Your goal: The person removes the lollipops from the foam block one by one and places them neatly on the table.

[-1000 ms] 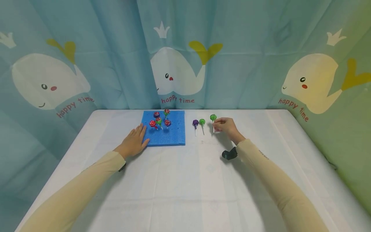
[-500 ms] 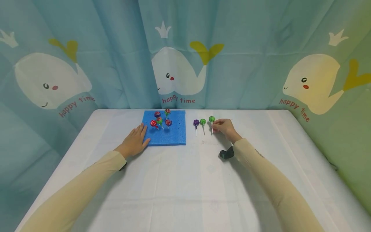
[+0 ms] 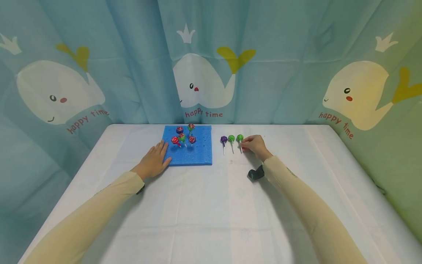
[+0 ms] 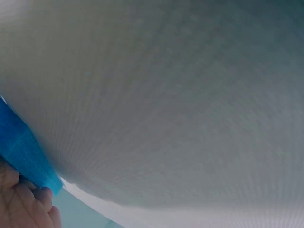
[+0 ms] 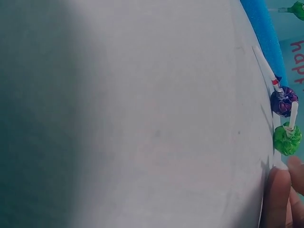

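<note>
- Right of the blue foam board (image 3: 194, 157), your right hand (image 3: 257, 146) pinches 1 green lollipop (image 3: 240, 138) by its stick.
- It has moved left, nearer the other green lollipop (image 3: 232, 138) and purple lollipop (image 3: 224, 139); the 3 seem aligned.
- Your left hand (image 3: 154, 159) spreads over the board's left edge.

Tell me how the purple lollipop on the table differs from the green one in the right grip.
The purple lollipop lies untouched; the green lollipop is pinched by the right grip. The purple lollipop is dark, the green lollipop bright. The purple lollipop is nearer the board than the green lollipop. Both are round-topped, on white sticks.
</note>
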The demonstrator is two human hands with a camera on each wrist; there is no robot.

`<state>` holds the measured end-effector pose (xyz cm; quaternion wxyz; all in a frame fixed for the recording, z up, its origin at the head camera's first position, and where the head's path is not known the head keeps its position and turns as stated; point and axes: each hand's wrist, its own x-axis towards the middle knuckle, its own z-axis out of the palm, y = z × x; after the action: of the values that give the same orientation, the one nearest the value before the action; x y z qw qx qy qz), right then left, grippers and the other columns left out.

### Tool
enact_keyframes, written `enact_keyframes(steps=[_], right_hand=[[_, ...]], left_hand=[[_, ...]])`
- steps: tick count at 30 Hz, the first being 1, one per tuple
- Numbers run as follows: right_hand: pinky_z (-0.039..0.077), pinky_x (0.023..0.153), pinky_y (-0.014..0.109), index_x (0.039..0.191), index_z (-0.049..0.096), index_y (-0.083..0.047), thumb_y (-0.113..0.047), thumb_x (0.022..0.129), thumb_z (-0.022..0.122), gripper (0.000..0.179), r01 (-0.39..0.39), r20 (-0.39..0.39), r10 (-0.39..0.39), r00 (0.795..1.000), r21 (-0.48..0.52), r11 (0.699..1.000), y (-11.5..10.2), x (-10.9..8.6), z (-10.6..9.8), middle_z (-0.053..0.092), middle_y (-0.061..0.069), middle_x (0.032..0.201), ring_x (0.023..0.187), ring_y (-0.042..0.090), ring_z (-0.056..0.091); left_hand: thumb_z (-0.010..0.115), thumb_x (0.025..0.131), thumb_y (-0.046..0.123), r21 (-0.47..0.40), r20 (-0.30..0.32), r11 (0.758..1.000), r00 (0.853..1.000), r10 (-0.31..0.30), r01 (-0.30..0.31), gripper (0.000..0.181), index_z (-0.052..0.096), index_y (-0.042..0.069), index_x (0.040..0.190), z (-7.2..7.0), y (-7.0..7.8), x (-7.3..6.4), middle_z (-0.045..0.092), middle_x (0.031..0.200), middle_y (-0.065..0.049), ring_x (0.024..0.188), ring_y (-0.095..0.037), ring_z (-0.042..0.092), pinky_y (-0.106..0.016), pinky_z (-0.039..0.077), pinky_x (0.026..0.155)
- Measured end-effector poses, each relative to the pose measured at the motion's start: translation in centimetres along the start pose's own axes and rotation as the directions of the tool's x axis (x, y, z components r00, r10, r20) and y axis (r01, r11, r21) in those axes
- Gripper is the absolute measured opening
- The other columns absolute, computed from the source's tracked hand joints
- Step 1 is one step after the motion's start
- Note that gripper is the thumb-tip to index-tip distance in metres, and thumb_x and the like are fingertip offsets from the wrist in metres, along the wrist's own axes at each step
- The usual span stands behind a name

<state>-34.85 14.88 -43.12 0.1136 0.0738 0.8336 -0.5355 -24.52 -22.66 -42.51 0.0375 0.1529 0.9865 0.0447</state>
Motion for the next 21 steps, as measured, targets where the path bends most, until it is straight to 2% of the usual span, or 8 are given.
enact_keyframes(steps=[12, 21], right_hand=[[0.044, 0.051, 0.015, 0.096, 0.067, 0.005, -0.009, 0.080, 0.073, 0.022, 0.048, -0.035, -0.053, 0.998, -0.126, 0.991, -0.50, -0.45, 0.20, 0.060, -0.005, 0.062, 0.049, 0.001, 0.054], [0.042, 0.053, 0.017, 0.097, 0.068, 0.004, -0.011, 0.082, 0.071, 0.021, -0.008, -0.054, -0.001, 0.999, -0.174, 0.985, -0.86, -0.62, -0.15, 0.060, -0.004, 0.062, 0.054, 0.004, 0.053]], left_hand=[[0.037, 0.100, 0.032, -0.002, 0.003, 1.000, 1.000, -0.004, 0.004, 0.066, 0.016, -0.013, 0.144, -0.18, 0.12, -0.04, 0.012, 0.152, -0.032, 0.141, -0.045, 0.016, -0.055, 0.016, 0.116], [0.036, 0.100, 0.035, 0.002, 0.032, 1.000, 0.999, -0.023, 0.023, 0.068, 0.014, -0.011, 0.146, -0.20, 0.20, 0.04, 0.010, 0.153, -0.030, 0.143, -0.044, 0.014, -0.054, 0.014, 0.116]])
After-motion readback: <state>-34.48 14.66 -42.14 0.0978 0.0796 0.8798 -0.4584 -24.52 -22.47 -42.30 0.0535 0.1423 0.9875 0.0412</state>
